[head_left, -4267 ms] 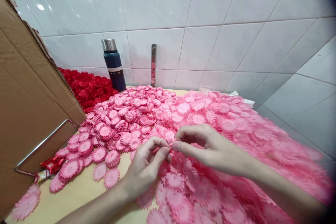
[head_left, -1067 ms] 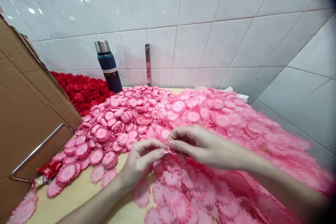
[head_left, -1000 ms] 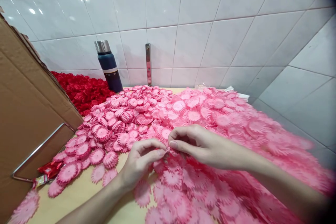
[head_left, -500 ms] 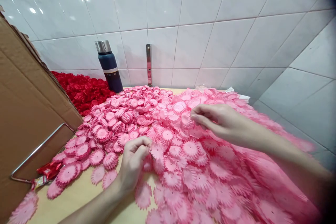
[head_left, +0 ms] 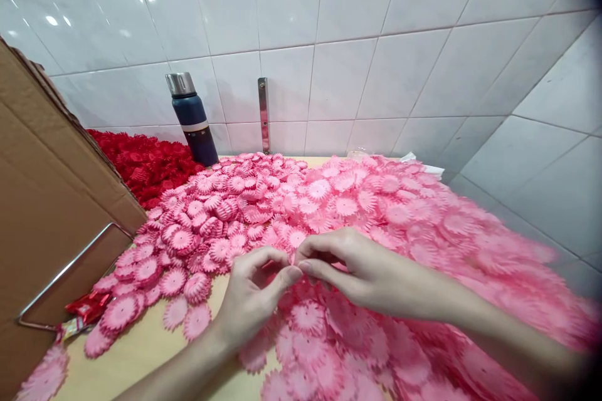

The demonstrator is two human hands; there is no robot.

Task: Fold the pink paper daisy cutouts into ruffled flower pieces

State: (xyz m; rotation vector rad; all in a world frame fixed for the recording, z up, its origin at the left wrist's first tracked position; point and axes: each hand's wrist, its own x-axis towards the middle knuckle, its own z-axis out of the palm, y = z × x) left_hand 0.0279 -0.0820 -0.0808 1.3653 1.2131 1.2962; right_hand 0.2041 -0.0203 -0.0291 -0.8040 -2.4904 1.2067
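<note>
My left hand (head_left: 256, 294) is closed in a pinch, thumb and index fingertip together on a pink scalloped fabric petal disc, of which only a sliver of pink shows. Touching it from the right, my right hand (head_left: 345, 266) is also pinched, its fingertips meeting those of the left; what lies in them is hidden. Both hands hover over a wide heap of loose pink petal discs (head_left: 308, 316). On the left of the heap, smaller discs are gathered in stacks (head_left: 182, 239).
A dark blue bottle (head_left: 195, 122) with a steel cap stands at the back, beside a red petal pile (head_left: 141, 166). Cardboard (head_left: 51, 156) rises on the left, with a metal wire frame (head_left: 66, 276) and a red wrapper (head_left: 89, 307) near it. A tiled wall (head_left: 338, 84) closes the back.
My right hand has moved left and down from the heap to meet my left hand. The left has shifted slightly right, and the disc at its fingertips is now mostly covered.
</note>
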